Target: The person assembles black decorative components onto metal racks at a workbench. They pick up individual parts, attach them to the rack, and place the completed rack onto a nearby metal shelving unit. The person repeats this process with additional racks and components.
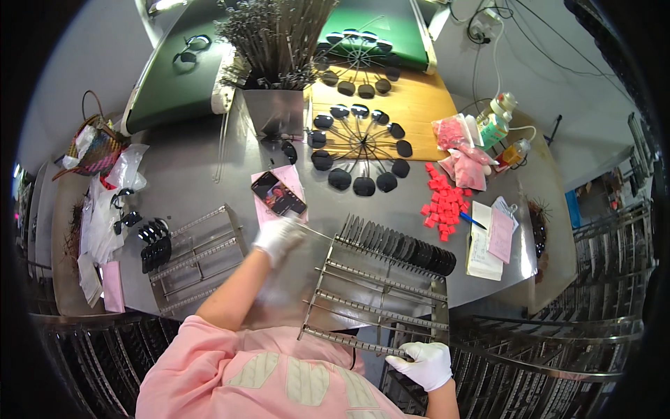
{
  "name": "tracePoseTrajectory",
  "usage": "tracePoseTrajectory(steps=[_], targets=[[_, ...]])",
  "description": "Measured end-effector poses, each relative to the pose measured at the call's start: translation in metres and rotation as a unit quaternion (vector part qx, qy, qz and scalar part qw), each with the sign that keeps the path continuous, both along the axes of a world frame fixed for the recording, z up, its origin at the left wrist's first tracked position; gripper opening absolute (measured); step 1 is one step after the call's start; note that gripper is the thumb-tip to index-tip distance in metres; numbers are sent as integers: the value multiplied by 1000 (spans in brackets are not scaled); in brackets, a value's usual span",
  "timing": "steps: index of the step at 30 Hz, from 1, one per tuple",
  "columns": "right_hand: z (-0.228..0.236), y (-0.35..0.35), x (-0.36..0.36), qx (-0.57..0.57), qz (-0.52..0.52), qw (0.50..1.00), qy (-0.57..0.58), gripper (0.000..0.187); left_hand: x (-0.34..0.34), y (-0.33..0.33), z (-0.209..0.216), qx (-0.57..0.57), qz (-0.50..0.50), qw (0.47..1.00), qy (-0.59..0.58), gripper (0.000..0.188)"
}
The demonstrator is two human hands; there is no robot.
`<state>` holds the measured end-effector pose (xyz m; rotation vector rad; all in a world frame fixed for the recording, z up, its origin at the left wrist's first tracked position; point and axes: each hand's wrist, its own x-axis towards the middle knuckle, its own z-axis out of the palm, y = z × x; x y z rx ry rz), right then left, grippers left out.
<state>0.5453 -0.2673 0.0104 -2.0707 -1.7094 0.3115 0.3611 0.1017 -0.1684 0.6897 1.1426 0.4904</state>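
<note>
A metal rack with several notched bars lies tilted in front of me, its near end over the table edge. A row of dark lenses stands upright along its far bar. My right hand, in a white glove, is closed on the rack's near right corner. My left hand, gloved too and slightly blurred, is closed at a thin metal rod that reaches to the rack's far left corner; whether the rod belongs to the rack I cannot tell. Just beyond that hand, a phone lies on pink paper.
Left of me sits another rack beside stacked dark lenses. Rings of dark lenses on wires stand farther back, near a metal bin of wires. Red cubes, a notebook and bottles are at right.
</note>
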Motion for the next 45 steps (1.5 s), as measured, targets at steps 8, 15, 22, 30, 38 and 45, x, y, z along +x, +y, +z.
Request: tracePoseTrajectory(steps=[8,15,22,30,38,45], targets=[[-4,10,-12,-49,25,998,-2,32,3,1,8,106,-203,972,49,36],[-35,20,-15,-54,57,997,-11,35,17,10,13,436,-280,835,186,37],[-68,69,6,-106,102,989,-20,35,24,-14,35,416,-270,784,374,48],[-37,209,151,-95,-262,960,-24,45,30,-29,54,423,-276,753,422,31],[-76,338,142,34,12,992,-119,18,21,-28,52,468,-278,758,359,25],[-122,389,156,-130,-35,986,-101,22,-8,-80,80,641,-235,718,137,15]])
